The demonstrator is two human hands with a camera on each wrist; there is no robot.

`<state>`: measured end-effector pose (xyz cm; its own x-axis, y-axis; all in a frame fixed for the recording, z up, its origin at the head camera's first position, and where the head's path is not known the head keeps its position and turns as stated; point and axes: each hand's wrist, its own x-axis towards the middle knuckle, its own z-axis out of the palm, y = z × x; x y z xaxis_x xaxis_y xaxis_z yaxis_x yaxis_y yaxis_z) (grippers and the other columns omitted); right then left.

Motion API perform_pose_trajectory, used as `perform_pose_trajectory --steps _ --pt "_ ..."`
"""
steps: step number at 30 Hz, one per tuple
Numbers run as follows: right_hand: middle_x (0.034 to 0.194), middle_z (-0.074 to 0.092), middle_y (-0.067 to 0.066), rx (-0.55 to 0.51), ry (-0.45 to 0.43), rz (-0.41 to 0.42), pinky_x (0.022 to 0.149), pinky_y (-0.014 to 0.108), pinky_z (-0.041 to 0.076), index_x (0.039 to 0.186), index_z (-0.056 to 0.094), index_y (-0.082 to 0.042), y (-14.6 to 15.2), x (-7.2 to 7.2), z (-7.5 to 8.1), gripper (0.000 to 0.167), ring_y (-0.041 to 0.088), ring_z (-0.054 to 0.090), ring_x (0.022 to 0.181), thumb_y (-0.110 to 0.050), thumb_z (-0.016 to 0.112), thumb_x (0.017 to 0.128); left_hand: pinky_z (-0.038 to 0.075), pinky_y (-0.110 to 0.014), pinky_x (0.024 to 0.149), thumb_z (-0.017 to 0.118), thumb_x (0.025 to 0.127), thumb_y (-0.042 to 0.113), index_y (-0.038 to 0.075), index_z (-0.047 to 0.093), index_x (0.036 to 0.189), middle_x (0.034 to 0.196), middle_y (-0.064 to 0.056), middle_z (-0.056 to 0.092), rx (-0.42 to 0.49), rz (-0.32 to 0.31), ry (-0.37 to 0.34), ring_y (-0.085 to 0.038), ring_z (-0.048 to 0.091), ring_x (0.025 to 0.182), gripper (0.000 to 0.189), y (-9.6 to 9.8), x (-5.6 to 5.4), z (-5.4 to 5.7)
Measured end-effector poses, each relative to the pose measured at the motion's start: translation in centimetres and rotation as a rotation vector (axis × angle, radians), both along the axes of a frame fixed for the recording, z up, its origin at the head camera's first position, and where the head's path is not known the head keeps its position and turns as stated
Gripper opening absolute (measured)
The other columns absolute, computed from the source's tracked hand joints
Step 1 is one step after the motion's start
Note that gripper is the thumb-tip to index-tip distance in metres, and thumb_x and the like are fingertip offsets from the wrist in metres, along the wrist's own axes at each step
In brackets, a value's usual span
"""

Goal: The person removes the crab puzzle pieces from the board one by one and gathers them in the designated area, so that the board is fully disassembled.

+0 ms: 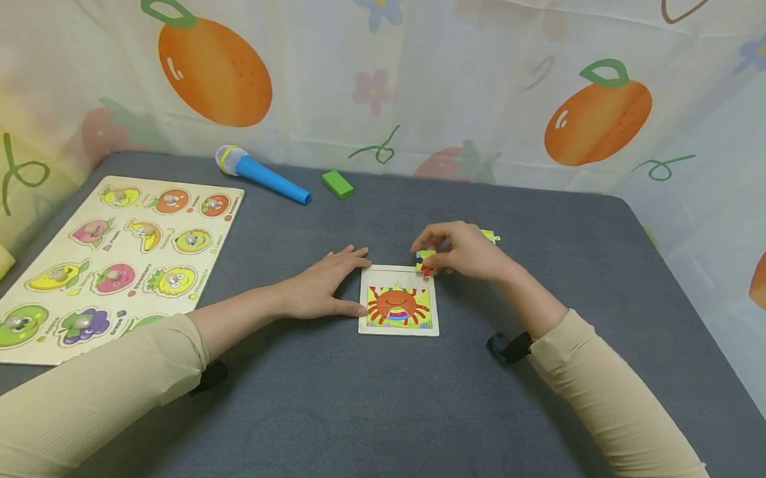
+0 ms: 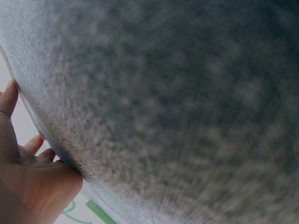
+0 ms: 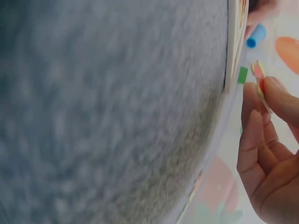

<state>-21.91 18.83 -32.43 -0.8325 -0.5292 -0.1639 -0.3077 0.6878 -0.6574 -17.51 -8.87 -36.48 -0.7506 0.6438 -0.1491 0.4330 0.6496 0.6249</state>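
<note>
A small jigsaw puzzle with a red crab (image 1: 397, 306) on yellow lies in a white frame (image 1: 399, 331); its upper strip shows pale backing. My left hand (image 1: 320, 286) rests beside it, fingers extended, with thumb and fingertips touching the frame's left edge. In the left wrist view that hand (image 2: 35, 182) is partly cut off. Over the frame's top right corner, my right hand (image 1: 465, 250) pinches a yellow and red puzzle piece (image 1: 424, 258) between thumb and fingers. The right wrist view shows the piece (image 3: 259, 84) edge-on, held up off the table.
Another yellow puzzle piece (image 1: 490, 236) lies behind my right hand, partly hidden. A blue toy microphone (image 1: 269, 177) and a green block (image 1: 338, 185) lie at the back. A large fruit puzzle board (image 1: 116, 243) covers the table's left side. A printed curtain (image 1: 430, 75) hangs behind.
</note>
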Motion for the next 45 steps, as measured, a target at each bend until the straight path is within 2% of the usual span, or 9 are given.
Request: perform_pose_trajectory --steps 9,13,18,23,27,32,37,45 --pt "0.106 0.068 0.009 0.03 0.016 -0.106 0.071 0.036 0.058 0.12 0.069 -0.015 2.0 -0.9 0.5 0.026 0.023 0.068 0.083 -0.01 0.062 0.096 0.006 -0.056 0.128 0.071 0.089 0.039 0.005 0.036 0.15 0.166 -0.017 0.018 0.008 -0.006 -0.003 -0.036 0.006 0.157 0.078 -0.1 -0.1 -0.2" --pt "0.11 0.065 0.01 0.015 0.044 -0.184 0.07 0.035 0.056 0.121 0.069 -0.013 3.4 -1.5 0.4 0.026 0.024 0.068 0.085 -0.01 0.062 0.096 0.006 -0.056 0.128 0.071 0.089 0.039 0.005 0.036 0.15 0.166 -0.017 0.018 0.007 -0.006 -0.002 -0.036 0.006 0.157 0.078 -0.1 -0.1 -0.1" --pt "0.101 0.058 0.01 -0.006 0.079 -0.309 0.072 0.037 0.057 0.122 0.066 -0.008 5.4 -2.0 0.4 0.026 0.024 0.066 0.086 -0.015 0.063 0.096 0.007 -0.056 0.128 0.071 0.089 0.039 0.005 0.036 0.15 0.166 -0.017 0.017 0.003 -0.007 -0.003 -0.036 0.006 0.157 0.078 0.0 -0.1 0.0" --pt "0.093 0.067 0.004 -0.03 0.099 -0.459 0.074 0.036 0.06 0.118 0.066 -0.005 7.3 -2.6 0.3 0.028 0.015 0.068 0.079 -0.021 0.067 0.095 0.006 -0.054 0.128 0.071 0.089 0.04 0.006 0.035 0.151 0.167 -0.014 0.016 -0.01 -0.003 -0.012 -0.034 0.005 0.157 0.079 0.0 -0.1 -0.1" --pt "0.084 0.07 -0.002 -0.066 0.102 -0.538 0.071 0.03 0.061 0.116 0.065 -0.001 8.6 -2.9 0.2 0.03 0.007 0.069 0.071 -0.021 0.068 0.094 0.006 -0.056 0.128 0.071 0.089 0.04 0.006 0.035 0.151 0.167 -0.016 0.016 -0.006 -0.007 -0.011 -0.035 0.005 0.157 0.08 0.0 -0.1 -0.1" --pt "0.078 0.068 -0.007 -0.102 0.105 -0.582 0.063 0.02 0.059 0.117 0.064 0.005 10.1 -3.1 0.1 0.031 0.001 0.066 0.064 -0.016 0.068 0.094 0.006 -0.056 0.128 0.071 0.089 0.041 0.006 0.034 0.151 0.167 -0.015 0.016 -0.005 -0.007 -0.015 -0.035 0.005 0.157 0.079 -0.1 -0.1 -0.1" --pt "0.073 0.065 -0.013 -0.083 0.067 -0.605 0.059 0.015 0.055 0.118 0.064 0.007 11.4 -3.2 0.0 0.034 -0.002 0.063 0.061 -0.016 0.068 0.093 0.005 -0.054 0.129 0.071 0.089 0.041 0.007 0.034 0.152 0.167 -0.014 0.015 -0.008 -0.001 -0.026 -0.033 0.004 0.158 0.08 -0.1 -0.1 0.0" --pt "0.072 0.065 -0.015 -0.044 -0.047 -0.56 0.062 0.014 0.056 0.123 0.061 0.011 12.6 -3.1 -0.1 0.038 -0.006 0.062 0.061 -0.013 0.066 0.094 0.005 -0.054 0.129 0.071 0.089 0.041 0.007 0.034 0.151 0.167 -0.014 0.016 -0.011 0.003 -0.027 -0.033 0.004 0.157 0.08 -0.1 0.1 0.1"
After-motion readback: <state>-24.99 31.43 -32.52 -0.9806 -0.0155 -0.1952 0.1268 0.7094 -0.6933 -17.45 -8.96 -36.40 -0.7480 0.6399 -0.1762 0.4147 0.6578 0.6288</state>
